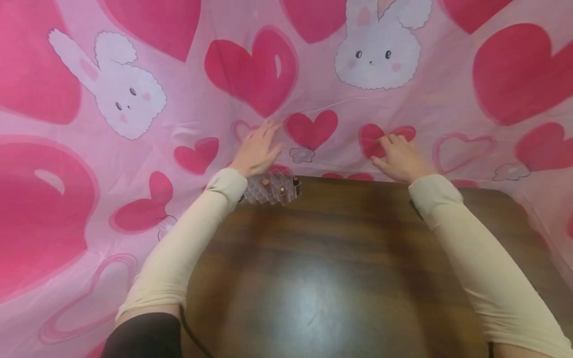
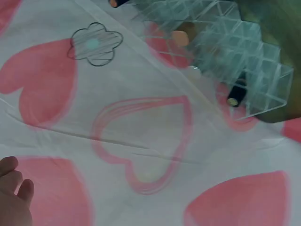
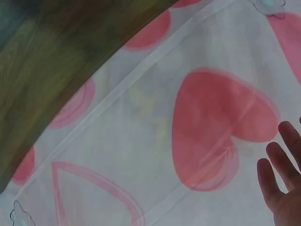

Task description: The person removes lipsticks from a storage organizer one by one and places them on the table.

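Clear tiered lipstick organizer stands at the wooden table's far edge, left of centre, beside the heart-print cloth. Its divided slots presumably serve to keep the few lipstick tubes separate. Left hand: just beyond the organizer, fingers extended, holding nothing. Right hand: well apart from it, fingers loose, likewise empty. Whether either hand touches the cloth cannot be determined.

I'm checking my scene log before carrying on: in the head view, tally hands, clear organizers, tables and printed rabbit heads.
Hands: 2 (left hand, right hand)
Clear organizer: 1
Wooden table: 1
Printed rabbit heads: 2
Total: 6
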Tool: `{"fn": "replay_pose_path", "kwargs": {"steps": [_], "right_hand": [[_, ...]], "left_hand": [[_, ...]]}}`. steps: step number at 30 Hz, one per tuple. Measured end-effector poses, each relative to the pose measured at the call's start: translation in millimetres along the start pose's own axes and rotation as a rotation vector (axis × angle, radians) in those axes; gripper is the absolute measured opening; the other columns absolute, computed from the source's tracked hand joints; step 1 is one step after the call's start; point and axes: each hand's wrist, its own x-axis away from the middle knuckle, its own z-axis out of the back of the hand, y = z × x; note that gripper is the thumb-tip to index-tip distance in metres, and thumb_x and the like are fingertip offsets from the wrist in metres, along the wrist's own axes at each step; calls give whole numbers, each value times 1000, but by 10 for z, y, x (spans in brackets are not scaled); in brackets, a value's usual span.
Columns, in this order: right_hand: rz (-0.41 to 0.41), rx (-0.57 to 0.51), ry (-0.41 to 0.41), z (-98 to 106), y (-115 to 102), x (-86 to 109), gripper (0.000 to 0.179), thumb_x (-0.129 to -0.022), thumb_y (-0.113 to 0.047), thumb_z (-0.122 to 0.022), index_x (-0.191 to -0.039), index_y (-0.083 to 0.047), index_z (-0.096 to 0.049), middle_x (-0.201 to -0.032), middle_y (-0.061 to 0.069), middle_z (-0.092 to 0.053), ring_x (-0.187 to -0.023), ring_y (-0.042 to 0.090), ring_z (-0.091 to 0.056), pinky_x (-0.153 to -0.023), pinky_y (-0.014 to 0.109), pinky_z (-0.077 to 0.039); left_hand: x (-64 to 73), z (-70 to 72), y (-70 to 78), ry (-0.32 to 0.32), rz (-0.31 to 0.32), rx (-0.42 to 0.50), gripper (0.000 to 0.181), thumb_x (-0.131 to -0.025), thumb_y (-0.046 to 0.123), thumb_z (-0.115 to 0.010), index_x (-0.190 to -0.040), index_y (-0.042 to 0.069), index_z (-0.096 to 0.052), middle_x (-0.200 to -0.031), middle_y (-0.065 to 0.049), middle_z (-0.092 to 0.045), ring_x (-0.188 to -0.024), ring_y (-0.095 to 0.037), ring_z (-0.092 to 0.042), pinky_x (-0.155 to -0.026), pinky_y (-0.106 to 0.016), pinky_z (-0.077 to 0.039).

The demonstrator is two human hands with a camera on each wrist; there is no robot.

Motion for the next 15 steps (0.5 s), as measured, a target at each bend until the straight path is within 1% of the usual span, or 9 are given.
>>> {"fn": "replay_pose_path", "kwargs": {"steps": [2,5,7,8,10,13,15], "right_hand": [[3,-20,11,-40,-39,-1,44,-84,-36,-52,-113,-3,-51,-111,20,-52,-103,37,-45,-89,55,-38],[16,-60,47,-127,-91,-6,29,-84,-33,-52,-94,-6,-59,-89,13,-61,-83,29,-53,-76,46,-45],[22,-95,69,-194,-131,-9,23,-84,-29,-53,-84,-7,-60,-75,9,-61,-71,24,-53,-68,40,-46],[19,-107,71,-227,-149,-7,21,-84,-28,-53,-81,-8,-60,-71,7,-59,-67,23,-52,-64,38,-45],[22,-115,91,-300,-189,-1,20,-84,-26,-53,-77,-7,-59,-67,6,-57,-64,22,-50,-62,37,-43],[12,-129,126,-455,-243,6,19,-83,-25,-54,-74,-9,-58,-63,5,-55,-60,21,-48,-59,36,-41],[13,-156,148,-587,-283,14,20,-83,-27,-54,-72,-10,-57,-62,4,-55,-60,20,-48,-58,35,-40]], "left_hand": [[47,-19,-92,30,10,47,54,-90,31,-31,-140,12,-28,-148,-7,-25,-138,-23,-16,-111,-41,-13],[127,-45,-240,55,77,142,50,-87,17,-36,-135,8,-35,-142,-10,-35,-133,-27,-28,-110,-41,-19],[182,-63,-348,75,137,223,48,-85,12,-38,-133,6,-38,-138,-12,-40,-130,-28,-33,-108,-41,-23],[213,-70,-400,87,174,265,48,-85,11,-39,-132,5,-39,-137,-13,-41,-128,-29,-35,-107,-41,-25],[281,-89,-508,109,244,334,48,-86,12,-39,-133,5,-39,-136,-13,-42,-128,-28,-35,-107,-40,-25],[407,-132,-683,155,339,356,46,-86,17,-40,-131,8,-42,-135,-11,-44,-127,-27,-37,-106,-40,-27],[504,-187,-799,169,379,355,45,-87,18,-40,-130,7,-43,-134,-12,-45,-126,-28,-37,-105,-41,-28]]}}
